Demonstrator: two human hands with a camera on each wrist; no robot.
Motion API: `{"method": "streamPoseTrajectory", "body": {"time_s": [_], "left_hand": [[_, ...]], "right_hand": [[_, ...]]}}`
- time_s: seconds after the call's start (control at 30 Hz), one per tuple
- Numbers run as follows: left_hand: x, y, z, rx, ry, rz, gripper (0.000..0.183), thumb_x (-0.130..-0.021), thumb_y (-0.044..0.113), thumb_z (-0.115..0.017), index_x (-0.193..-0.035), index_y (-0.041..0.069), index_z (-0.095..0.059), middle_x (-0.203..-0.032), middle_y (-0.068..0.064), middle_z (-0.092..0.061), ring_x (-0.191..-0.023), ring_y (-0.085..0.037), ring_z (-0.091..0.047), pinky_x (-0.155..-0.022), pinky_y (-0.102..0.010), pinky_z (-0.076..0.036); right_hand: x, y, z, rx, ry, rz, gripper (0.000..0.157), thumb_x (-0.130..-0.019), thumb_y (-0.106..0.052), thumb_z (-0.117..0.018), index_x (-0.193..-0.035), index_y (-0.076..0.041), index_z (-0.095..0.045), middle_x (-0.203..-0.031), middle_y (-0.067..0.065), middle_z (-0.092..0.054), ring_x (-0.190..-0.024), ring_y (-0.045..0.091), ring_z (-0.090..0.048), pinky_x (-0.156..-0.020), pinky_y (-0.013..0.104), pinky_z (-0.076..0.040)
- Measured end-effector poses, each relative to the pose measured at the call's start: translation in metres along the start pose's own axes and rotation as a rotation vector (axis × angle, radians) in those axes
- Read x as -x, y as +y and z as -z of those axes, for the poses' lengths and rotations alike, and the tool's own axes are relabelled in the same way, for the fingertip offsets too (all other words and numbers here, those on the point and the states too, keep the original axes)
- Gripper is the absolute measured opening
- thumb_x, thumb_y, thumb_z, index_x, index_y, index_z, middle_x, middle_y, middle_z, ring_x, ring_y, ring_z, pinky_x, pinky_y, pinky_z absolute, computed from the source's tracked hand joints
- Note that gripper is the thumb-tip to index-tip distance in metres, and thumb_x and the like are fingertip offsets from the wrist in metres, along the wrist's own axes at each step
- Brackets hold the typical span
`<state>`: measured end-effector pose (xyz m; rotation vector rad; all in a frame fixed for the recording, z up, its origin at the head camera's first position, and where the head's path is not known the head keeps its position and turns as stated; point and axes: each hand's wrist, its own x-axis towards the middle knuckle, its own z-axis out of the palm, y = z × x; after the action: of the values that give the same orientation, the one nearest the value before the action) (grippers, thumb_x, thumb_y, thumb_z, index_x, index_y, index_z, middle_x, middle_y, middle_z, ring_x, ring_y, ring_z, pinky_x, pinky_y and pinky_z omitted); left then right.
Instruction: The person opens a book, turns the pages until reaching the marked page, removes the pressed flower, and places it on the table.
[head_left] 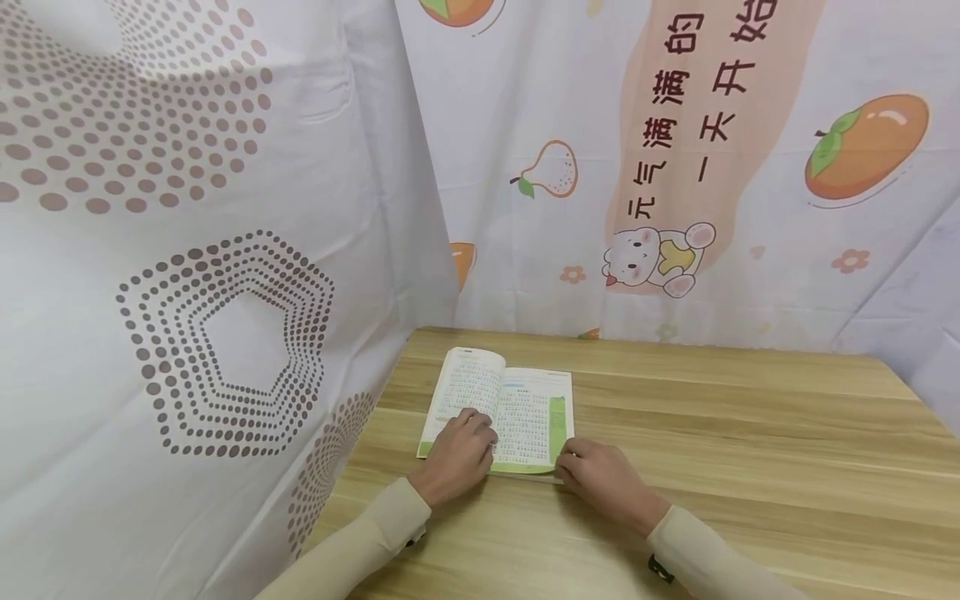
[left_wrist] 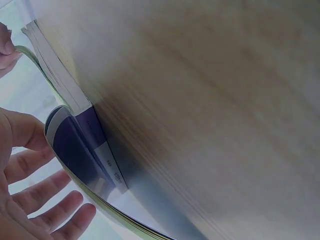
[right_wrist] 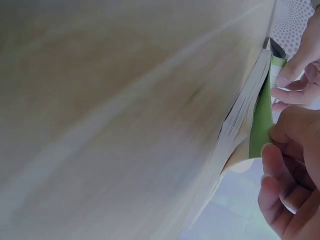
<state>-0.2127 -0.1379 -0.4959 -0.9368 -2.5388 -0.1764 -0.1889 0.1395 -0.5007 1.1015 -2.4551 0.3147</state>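
An open book (head_left: 525, 412) with rows of printed text and green page edges lies on the wooden table (head_left: 720, 433). My left hand (head_left: 459, 450) rests on its left-hand page close to the fold, and the left wrist view shows those fingers spread over the pages. At the lower right corner my right hand (head_left: 603, 479) pinches a green-edged page (right_wrist: 260, 125) between thumb and fingers. This page bends up from the thick stack of pages below. The dark blue spine (left_wrist: 95, 132) shows in the left wrist view.
A white curtain (head_left: 150, 250) with dotted patterns hangs along the table's left side. Behind the far edge hangs another curtain (head_left: 517, 250) printed with fruit, a cartoon animal and Chinese characters. The tabletop extends far to the right of the book.
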Motion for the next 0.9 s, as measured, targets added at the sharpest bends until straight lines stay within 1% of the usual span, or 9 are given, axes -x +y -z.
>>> {"method": "streamPoseTrajectory", "body": {"time_s": [0.3,0.37,0.43,0.53,0.6,0.67,0.77,0.83,0.9], "left_hand": [[0.0001,-0.0001,-0.0029,-0.01,-0.021,-0.005,0.008,-0.092,0.014,-0.069,-0.091,0.014,-0.076,-0.111,-0.005,-0.07,-0.11,-0.024,-0.061,-0.079,-0.036,-0.054],[0.0002,0.0007,-0.0032,-0.009,-0.036,-0.002,0.01,-0.094,0.024,-0.071,-0.093,0.015,-0.076,-0.112,-0.004,-0.071,-0.111,-0.024,-0.061,-0.082,-0.038,-0.055],[0.0005,0.0018,-0.004,-0.005,-0.06,0.009,0.023,-0.094,0.04,-0.073,-0.096,0.017,-0.076,-0.113,-0.003,-0.071,-0.113,-0.024,-0.06,-0.086,-0.04,-0.054],[0.0008,0.0033,-0.0046,-0.002,-0.095,0.021,0.047,-0.087,0.064,-0.071,-0.098,0.019,-0.076,-0.115,-0.001,-0.069,-0.114,-0.024,-0.057,-0.09,-0.041,-0.052],[0.0006,0.0038,-0.0048,-0.005,-0.102,0.022,0.055,-0.083,0.072,-0.069,-0.099,0.02,-0.075,-0.115,0.001,-0.069,-0.114,-0.023,-0.056,-0.091,-0.041,-0.05],[0.0003,0.0041,-0.0045,-0.014,-0.1,0.016,0.057,-0.081,0.074,-0.069,-0.099,0.02,-0.075,-0.114,0.001,-0.068,-0.113,-0.023,-0.057,-0.091,-0.04,-0.05],[-0.0002,0.0042,-0.0038,-0.017,-0.1,0.016,0.053,-0.084,0.07,-0.07,-0.098,0.019,-0.074,-0.113,0.002,-0.069,-0.113,-0.023,-0.057,-0.089,-0.039,-0.051],[-0.0006,0.0038,-0.0038,-0.015,-0.1,0.018,0.047,-0.087,0.064,-0.071,-0.1,0.019,-0.075,-0.113,0.001,-0.069,-0.113,-0.024,-0.057,-0.088,-0.04,-0.051],[-0.0002,0.0032,-0.0026,-0.016,-0.099,0.022,0.039,-0.091,0.055,-0.072,-0.101,0.018,-0.076,-0.112,0.0,-0.07,-0.111,-0.024,-0.058,-0.086,-0.04,-0.052]], "right_hand": [[-0.0019,-0.0012,0.0019,-0.038,0.02,-0.029,0.012,-0.079,-0.006,-0.084,-0.083,-0.014,-0.076,-0.084,-0.006,-0.067,-0.074,0.007,-0.063,-0.062,0.022,-0.053],[-0.0029,-0.0015,0.0024,-0.05,0.041,-0.036,0.015,-0.077,-0.005,-0.086,-0.083,-0.015,-0.077,-0.084,-0.007,-0.067,-0.074,0.006,-0.065,-0.063,0.022,-0.055],[-0.0035,-0.0015,0.0025,-0.066,0.056,-0.047,0.017,-0.076,-0.006,-0.088,-0.082,-0.016,-0.077,-0.084,-0.008,-0.068,-0.075,0.006,-0.066,-0.065,0.023,-0.056],[-0.004,-0.0018,0.0036,-0.101,0.061,-0.086,0.017,-0.076,-0.009,-0.089,-0.082,-0.018,-0.076,-0.085,-0.01,-0.068,-0.075,0.004,-0.064,-0.065,0.024,-0.055],[-0.0042,-0.0019,0.0043,-0.128,0.06,-0.121,0.017,-0.078,-0.009,-0.089,-0.082,-0.019,-0.075,-0.085,-0.01,-0.068,-0.073,0.002,-0.061,-0.063,0.023,-0.054],[-0.0043,-0.0021,0.0052,-0.152,0.07,-0.149,0.018,-0.078,-0.008,-0.088,-0.082,-0.019,-0.075,-0.086,-0.011,-0.067,-0.071,-0.001,-0.057,-0.061,0.022,-0.051],[-0.005,-0.0022,0.006,-0.186,0.104,-0.178,0.019,-0.079,-0.009,-0.088,-0.085,-0.02,-0.074,-0.09,-0.012,-0.067,-0.068,-0.004,-0.052,-0.058,0.018,-0.047],[-0.0052,-0.0014,0.006,-0.206,0.143,-0.188,0.021,-0.08,-0.011,-0.089,-0.093,-0.018,-0.074,-0.097,-0.01,-0.067,-0.066,-0.005,-0.05,-0.056,0.016,-0.045],[-0.006,-0.0006,0.0071,-0.226,0.171,-0.207,0.031,-0.08,-0.012,-0.089,-0.106,-0.016,-0.074,-0.108,-0.005,-0.066,-0.065,-0.006,-0.049,-0.055,0.016,-0.045]]}}
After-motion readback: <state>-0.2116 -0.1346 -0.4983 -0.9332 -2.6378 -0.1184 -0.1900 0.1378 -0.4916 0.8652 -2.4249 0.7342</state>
